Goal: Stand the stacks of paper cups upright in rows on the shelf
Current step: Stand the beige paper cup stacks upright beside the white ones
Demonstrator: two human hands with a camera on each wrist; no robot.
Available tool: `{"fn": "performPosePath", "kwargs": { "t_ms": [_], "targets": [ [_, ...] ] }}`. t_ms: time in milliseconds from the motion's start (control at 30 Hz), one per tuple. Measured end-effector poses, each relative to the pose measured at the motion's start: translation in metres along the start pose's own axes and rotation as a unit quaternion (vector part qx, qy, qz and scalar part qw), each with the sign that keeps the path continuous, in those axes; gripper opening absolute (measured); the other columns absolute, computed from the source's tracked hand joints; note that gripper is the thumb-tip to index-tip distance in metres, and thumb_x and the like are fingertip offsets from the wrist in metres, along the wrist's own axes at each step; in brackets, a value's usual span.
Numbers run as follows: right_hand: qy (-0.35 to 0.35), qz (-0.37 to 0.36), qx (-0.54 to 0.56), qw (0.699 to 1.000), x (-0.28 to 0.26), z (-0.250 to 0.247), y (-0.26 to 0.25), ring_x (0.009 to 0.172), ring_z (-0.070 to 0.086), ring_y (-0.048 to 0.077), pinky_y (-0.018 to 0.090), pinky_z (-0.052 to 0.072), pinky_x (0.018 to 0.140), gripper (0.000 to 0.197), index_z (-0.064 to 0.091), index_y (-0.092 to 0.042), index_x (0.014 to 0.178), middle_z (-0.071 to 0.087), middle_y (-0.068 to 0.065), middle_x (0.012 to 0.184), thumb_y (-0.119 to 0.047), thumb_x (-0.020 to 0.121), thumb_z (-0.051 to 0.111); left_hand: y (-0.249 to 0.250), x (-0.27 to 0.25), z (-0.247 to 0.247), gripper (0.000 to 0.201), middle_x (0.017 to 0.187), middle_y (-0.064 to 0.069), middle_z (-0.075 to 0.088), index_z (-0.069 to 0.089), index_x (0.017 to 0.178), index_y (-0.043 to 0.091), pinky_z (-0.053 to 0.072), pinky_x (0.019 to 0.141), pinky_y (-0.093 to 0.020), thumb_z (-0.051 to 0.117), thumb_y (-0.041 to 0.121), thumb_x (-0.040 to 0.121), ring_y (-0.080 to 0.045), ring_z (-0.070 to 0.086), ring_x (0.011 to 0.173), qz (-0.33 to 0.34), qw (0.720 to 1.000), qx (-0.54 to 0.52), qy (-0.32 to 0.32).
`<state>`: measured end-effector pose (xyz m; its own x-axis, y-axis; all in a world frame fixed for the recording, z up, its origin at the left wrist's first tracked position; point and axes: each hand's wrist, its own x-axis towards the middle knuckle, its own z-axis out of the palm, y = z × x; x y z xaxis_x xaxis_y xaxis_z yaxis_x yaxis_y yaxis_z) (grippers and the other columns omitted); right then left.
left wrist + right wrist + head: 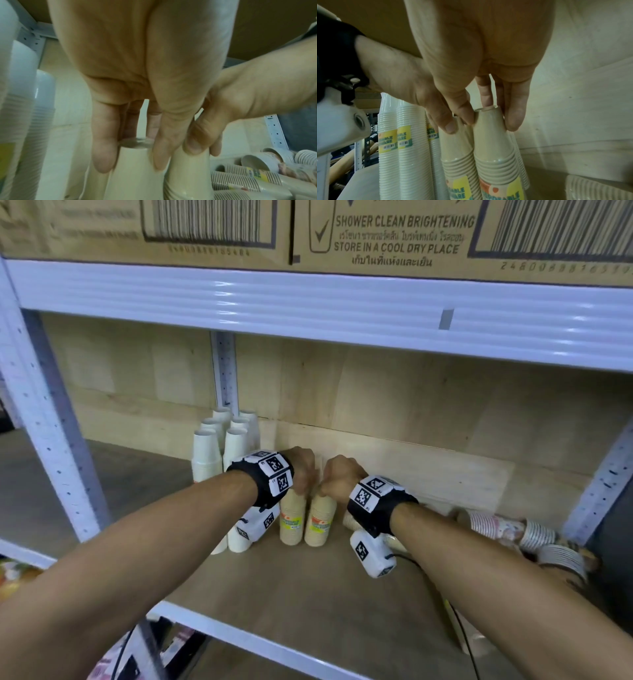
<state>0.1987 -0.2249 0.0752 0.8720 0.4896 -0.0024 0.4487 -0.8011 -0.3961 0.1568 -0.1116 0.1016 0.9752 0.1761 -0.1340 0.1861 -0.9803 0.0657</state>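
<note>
Two tan paper-cup stacks with yellow labels stand upright side by side in the middle of the shelf. My left hand (303,474) grips the top of the left tan stack (293,523) from above; in the left wrist view my left hand (132,155) has fingers and thumb curled round that stack (133,175). My right hand (337,477) holds the top of the right tan stack (321,523). In the right wrist view my right hand (489,119) pinches the stack's (494,146) top cup between thumb and fingers. The two hands almost touch.
Several white cup stacks (219,446) stand in rows to the left, by the rear upright post. More cup stacks (507,529) lie on their sides at the right end. The wooden shelf board (308,594) has an upper shelf beam (308,309) close overhead.
</note>
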Motion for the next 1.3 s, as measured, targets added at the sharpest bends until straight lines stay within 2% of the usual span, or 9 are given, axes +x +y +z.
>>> {"fn": "performPosePath", "kwargs": {
  "t_ms": [100, 233, 400, 533, 667, 900, 1033, 1133, 1300],
  "targets": [
    [-0.002, -0.011, 0.009, 1.000, 0.002, 0.003, -0.006, 0.091, 0.067, 0.025, 0.025, 0.045, 0.062, 0.033, 0.068, -0.007, 0.102, 0.069, 0.010, 0.101, -0.022, 0.074, 0.076, -0.005, 0.004, 0.008, 0.028, 0.110, -0.015, 0.066, 0.063, 0.111, -0.003, 0.046, 0.072, -0.031, 0.068, 0.005, 0.084, -0.026, 0.063, 0.096, 0.009, 1.000, -0.012, -0.015],
    [-0.001, -0.017, 0.025, 1.000, 0.004, 0.007, -0.009, 0.095, 0.067, 0.027, 0.025, 0.044, 0.065, 0.033, 0.069, -0.008, 0.103, 0.069, 0.011, 0.103, -0.023, 0.076, 0.076, -0.011, 0.003, 0.015, 0.013, 0.102, -0.012, 0.062, 0.059, 0.093, 0.007, 0.046, 0.070, -0.027, 0.068, 0.003, 0.084, -0.025, 0.064, 0.096, 0.014, 1.000, -0.012, 0.004],
    [-0.014, -0.041, 0.042, 0.998, 0.003, 0.010, -0.008, 0.099, 0.066, 0.030, 0.027, 0.044, 0.067, 0.028, 0.070, -0.006, 0.101, 0.069, 0.014, 0.108, -0.020, 0.078, 0.074, -0.014, 0.006, 0.016, 0.017, 0.111, -0.014, 0.066, 0.063, 0.104, 0.003, 0.047, 0.070, -0.028, 0.064, 0.006, 0.088, -0.025, 0.064, 0.094, 0.016, 0.999, -0.029, 0.017],
    [-0.008, -0.057, 0.066, 0.996, 0.001, 0.009, -0.002, 0.102, 0.063, 0.027, 0.025, 0.042, 0.071, 0.009, 0.065, -0.018, 0.088, 0.065, 0.007, 0.106, -0.018, 0.082, 0.072, -0.014, 0.008, 0.012, 0.024, 0.103, -0.013, 0.065, 0.064, 0.112, -0.002, 0.048, 0.073, -0.031, 0.060, 0.008, 0.090, -0.025, 0.063, 0.093, 0.011, 0.999, -0.048, 0.023],
    [-0.007, -0.047, 0.060, 0.997, -0.001, 0.004, 0.005, 0.102, 0.061, 0.026, 0.027, 0.046, 0.074, 0.036, 0.063, -0.012, 0.113, 0.063, 0.009, 0.116, -0.023, 0.081, 0.074, -0.015, 0.011, 0.007, 0.026, 0.112, -0.013, 0.067, 0.065, 0.112, 0.003, 0.051, 0.077, -0.033, 0.063, 0.006, 0.086, -0.028, 0.065, 0.101, 0.011, 0.999, -0.032, 0.028],
    [0.030, -0.002, 0.019, 0.999, -0.011, -0.022, 0.032, 0.099, 0.062, 0.025, 0.027, 0.045, 0.072, 0.036, 0.064, -0.011, 0.113, 0.061, 0.006, 0.113, -0.024, 0.081, 0.074, -0.013, 0.019, -0.008, 0.025, 0.115, -0.002, 0.059, 0.062, 0.106, 0.020, 0.048, 0.074, -0.028, 0.069, 0.012, 0.083, -0.021, 0.059, 0.098, 0.052, 0.993, -0.069, 0.075],
    [0.031, 0.037, -0.010, 0.999, -0.018, -0.037, 0.053, 0.101, 0.063, 0.026, 0.028, 0.048, 0.076, 0.037, 0.064, -0.008, 0.114, 0.062, 0.008, 0.115, -0.025, 0.082, 0.074, 0.005, 0.023, -0.013, 0.027, 0.103, 0.003, 0.054, 0.061, 0.109, 0.023, 0.041, 0.070, -0.023, 0.070, 0.016, 0.084, -0.016, 0.053, 0.091, 0.084, 0.989, -0.086, 0.085],
    [0.034, 0.069, -0.023, 0.997, -0.024, -0.045, 0.074, 0.100, 0.063, 0.024, 0.028, 0.047, 0.070, 0.042, 0.062, -0.010, 0.116, 0.062, 0.007, 0.117, -0.027, 0.080, 0.074, 0.027, 0.024, -0.014, 0.029, 0.095, 0.006, 0.049, 0.061, 0.114, 0.021, 0.039, 0.068, -0.022, 0.071, 0.018, 0.086, -0.015, 0.051, 0.089, 0.112, 0.986, -0.094, 0.085],
    [0.015, 0.130, -0.049, 0.990, -0.040, -0.048, 0.111, 0.083, 0.060, 0.023, 0.022, 0.039, 0.051, 0.040, 0.061, -0.008, 0.111, 0.065, 0.008, 0.106, -0.029, 0.079, 0.074, 0.063, 0.031, -0.002, 0.037, 0.115, 0.000, 0.053, 0.061, 0.121, 0.020, 0.046, 0.083, -0.027, 0.073, 0.019, 0.085, -0.019, 0.055, 0.099, 0.146, 0.983, -0.097, 0.054]
  ]
}}
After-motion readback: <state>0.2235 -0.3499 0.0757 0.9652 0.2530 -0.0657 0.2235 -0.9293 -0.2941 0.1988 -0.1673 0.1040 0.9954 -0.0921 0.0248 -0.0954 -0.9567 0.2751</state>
